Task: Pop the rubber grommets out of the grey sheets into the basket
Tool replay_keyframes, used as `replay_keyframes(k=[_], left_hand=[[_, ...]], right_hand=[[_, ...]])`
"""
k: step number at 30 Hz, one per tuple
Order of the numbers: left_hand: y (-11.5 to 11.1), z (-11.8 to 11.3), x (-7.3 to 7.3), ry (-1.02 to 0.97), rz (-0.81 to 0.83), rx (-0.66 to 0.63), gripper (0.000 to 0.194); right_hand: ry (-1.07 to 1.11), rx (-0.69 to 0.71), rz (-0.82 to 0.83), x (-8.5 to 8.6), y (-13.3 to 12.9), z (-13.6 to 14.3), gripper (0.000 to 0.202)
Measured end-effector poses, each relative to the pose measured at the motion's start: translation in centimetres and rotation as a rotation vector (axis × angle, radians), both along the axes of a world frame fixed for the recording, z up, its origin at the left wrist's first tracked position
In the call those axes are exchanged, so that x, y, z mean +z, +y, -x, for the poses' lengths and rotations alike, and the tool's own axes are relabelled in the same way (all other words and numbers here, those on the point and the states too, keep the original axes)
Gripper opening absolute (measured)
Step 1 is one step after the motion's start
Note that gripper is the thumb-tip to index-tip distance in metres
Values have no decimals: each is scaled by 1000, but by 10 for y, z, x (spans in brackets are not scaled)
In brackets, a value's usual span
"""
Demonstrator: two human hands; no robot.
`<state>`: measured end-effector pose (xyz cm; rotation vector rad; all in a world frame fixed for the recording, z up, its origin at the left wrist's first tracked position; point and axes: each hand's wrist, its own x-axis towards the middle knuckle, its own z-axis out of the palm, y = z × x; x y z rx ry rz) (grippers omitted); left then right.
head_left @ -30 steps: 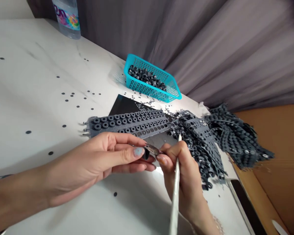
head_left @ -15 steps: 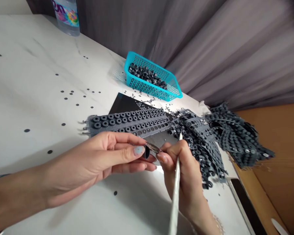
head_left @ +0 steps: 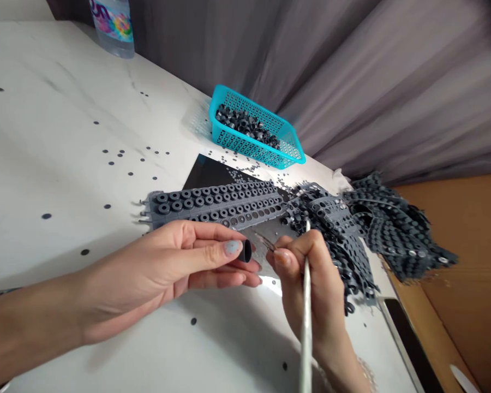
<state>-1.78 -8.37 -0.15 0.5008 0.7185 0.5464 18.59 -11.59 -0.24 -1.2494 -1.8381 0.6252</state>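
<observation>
Between thumb and fingers, my left hand [head_left: 200,262] pinches a small black rubber ring [head_left: 246,251], its open end facing right. My right hand [head_left: 311,278] is closed around a thin tool with a pale handle [head_left: 306,327]; a narrow metallic tip [head_left: 265,240] sticks out toward the ring without touching it. Behind my left fingers lies a dark grey rubber strip [head_left: 213,203] with rows of round caps, some of its positions being open holes. Beyond my right hand is a heap of loose rings and perforated sheets [head_left: 335,218].
A turquoise basket [head_left: 256,153] holding black rings stands at the back, with a bottle [head_left: 113,27] at the upper left. Small black discs dot the white table [head_left: 57,180]. More grey sheets [head_left: 396,224] and a dark phone-like object [head_left: 413,338] are at the right.
My right hand has moved right, drawing the tool's tip away from the ring. A black disc now shows on the table below, near my right wrist. My left hand has barely moved.
</observation>
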Motion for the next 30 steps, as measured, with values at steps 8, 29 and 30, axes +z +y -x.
replay_keyframes(k=[8, 29, 30], left_hand=[[2, 1, -3, 1, -14, -2, 22], [2, 0, 7, 93, -81, 1, 27], [2, 0, 7, 96, -82, 0, 27]], right_hand=[[-21, -7, 50, 0, -2, -1, 26], [-100, -26, -67, -1, -5, 10, 27], [-99, -27, -70, -1, -5, 10, 27]])
